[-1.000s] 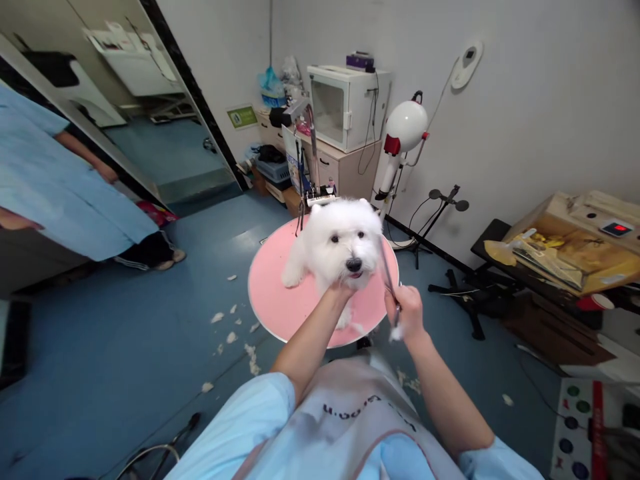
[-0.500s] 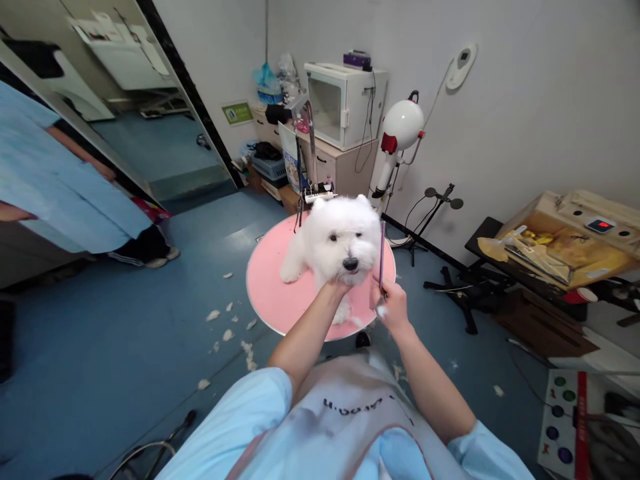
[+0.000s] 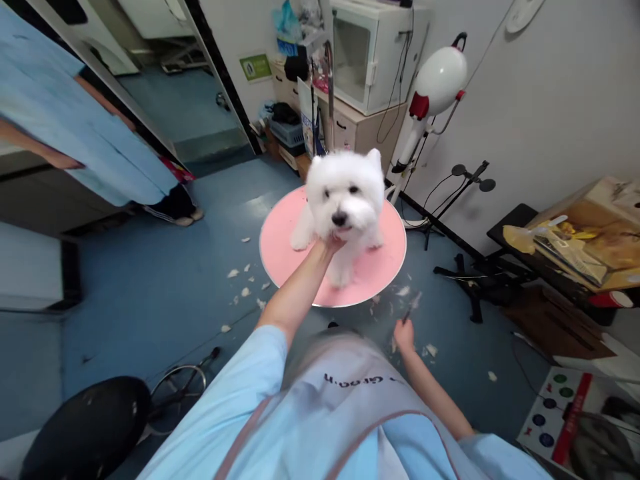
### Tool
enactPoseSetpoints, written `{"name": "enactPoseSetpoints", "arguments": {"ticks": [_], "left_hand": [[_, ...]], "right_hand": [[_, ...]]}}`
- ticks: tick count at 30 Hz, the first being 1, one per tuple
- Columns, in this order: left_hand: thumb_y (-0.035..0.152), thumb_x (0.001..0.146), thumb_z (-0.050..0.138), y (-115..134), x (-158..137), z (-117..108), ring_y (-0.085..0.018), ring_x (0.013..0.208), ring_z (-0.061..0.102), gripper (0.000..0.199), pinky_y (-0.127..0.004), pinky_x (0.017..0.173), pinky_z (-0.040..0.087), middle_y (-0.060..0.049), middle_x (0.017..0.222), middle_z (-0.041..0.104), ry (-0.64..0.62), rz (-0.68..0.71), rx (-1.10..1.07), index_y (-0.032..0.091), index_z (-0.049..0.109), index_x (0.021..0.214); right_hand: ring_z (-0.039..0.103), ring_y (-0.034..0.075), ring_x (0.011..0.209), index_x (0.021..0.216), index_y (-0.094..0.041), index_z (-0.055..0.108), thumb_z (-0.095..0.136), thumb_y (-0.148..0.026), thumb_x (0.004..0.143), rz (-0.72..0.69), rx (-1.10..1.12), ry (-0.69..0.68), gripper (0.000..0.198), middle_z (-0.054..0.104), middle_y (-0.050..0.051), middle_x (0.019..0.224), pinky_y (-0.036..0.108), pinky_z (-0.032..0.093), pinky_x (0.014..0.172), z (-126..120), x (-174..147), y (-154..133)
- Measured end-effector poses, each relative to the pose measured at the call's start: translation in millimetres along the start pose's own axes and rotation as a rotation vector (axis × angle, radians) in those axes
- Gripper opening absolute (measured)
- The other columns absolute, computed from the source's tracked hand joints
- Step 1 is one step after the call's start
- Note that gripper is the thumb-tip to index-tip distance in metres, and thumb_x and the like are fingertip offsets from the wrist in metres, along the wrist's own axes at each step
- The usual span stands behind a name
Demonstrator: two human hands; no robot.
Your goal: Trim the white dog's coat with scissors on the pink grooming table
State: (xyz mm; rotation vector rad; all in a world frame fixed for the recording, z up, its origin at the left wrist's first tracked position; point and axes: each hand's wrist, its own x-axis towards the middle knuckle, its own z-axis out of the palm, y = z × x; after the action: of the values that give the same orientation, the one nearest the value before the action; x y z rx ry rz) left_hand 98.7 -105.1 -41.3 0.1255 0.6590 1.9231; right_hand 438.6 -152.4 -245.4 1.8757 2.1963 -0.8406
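Observation:
A fluffy white dog (image 3: 345,183) sits on a round pink grooming table (image 3: 280,230), facing me with its front legs on the top. My left hand (image 3: 334,244) is under the dog's chin, its fingers mostly buried in fur as it holds the jaw. Away from the dog, low beyond the table's right front edge, is my right hand (image 3: 404,333). Its fingers are closed round a thin dark tool that looks like scissors (image 3: 409,313), blurred by motion. Pale fluff blurs near the tool's tip.
White fur clumps (image 3: 233,273) dot the blue floor. A black stool (image 3: 85,427) stands at lower left. A person in a blue gown (image 3: 85,100) stands at left. Behind the table are a white dryer (image 3: 440,80) and a glass-door cabinet (image 3: 353,60). A black stand (image 3: 457,287) is at right.
My right hand has moved from beside the dog's cheek down and right, off the table, with the tool. My left hand stays under the chin. The dog's head has turned slightly and the view has tilted down.

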Motion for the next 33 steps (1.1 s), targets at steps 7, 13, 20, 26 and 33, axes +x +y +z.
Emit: {"name": "enactPoseSetpoints", "arguments": {"ticks": [7,13,20,26,33], "left_hand": [[0.032,0.107,0.028,69.6,48.9,65.2,-0.010,0.104,0.055,0.038,-0.031,0.101,0.042,0.005,0.102,0.072,-0.048,0.135,0.154,0.024,0.058,0.129],[0.030,0.108,0.030,84.9,51.6,63.6,-0.009,0.093,0.055,0.036,-0.028,0.093,0.044,0.003,0.090,0.068,0.044,0.098,0.188,0.019,0.057,0.128],[0.028,0.102,0.042,70.5,43.6,3.2,-0.017,0.101,0.064,0.027,-0.034,0.092,0.050,-0.006,0.114,0.067,0.030,0.051,0.257,0.015,0.061,0.115],[0.023,0.089,0.057,-3.5,3.7,-75.9,-0.012,0.075,0.060,0.015,-0.023,0.071,0.045,-0.006,0.081,0.066,0.239,-0.304,0.570,0.013,0.064,0.082],[0.021,0.067,0.079,-143.4,-129.5,-142.2,-0.008,0.056,0.040,0.018,-0.022,0.058,0.028,0.001,0.056,0.052,0.346,-0.499,0.590,0.013,0.063,0.064]], "right_hand": [[0.065,0.022,0.110,0.105,-0.021,0.072,0.050,-0.024,0.093,-0.633,-0.313,-0.365,0.026,0.074,0.010,0.114,0.031,0.038,0.096,14.1,-24.8,-98.2],[0.068,0.024,0.108,0.109,-0.015,0.073,0.051,-0.013,0.090,-0.410,-0.320,-0.292,0.029,0.073,0.018,0.113,0.036,0.040,0.094,8.3,26.5,-187.6],[0.069,0.036,0.104,0.121,-0.003,0.066,0.029,-0.020,0.097,0.222,-0.220,0.002,0.047,0.064,0.037,0.117,0.046,0.048,0.080,-129.4,109.2,-34.2],[0.068,0.025,0.093,0.086,-0.020,0.069,0.051,-0.033,0.089,0.107,0.037,0.080,0.022,0.073,0.012,0.091,0.030,0.046,0.078,-82.6,89.2,-18.1],[0.056,0.019,0.067,0.062,-0.022,0.051,0.052,-0.062,0.081,-0.179,0.337,-0.055,0.044,0.061,0.004,0.065,0.027,0.045,0.062,-7.9,5.1,-27.9]]}}
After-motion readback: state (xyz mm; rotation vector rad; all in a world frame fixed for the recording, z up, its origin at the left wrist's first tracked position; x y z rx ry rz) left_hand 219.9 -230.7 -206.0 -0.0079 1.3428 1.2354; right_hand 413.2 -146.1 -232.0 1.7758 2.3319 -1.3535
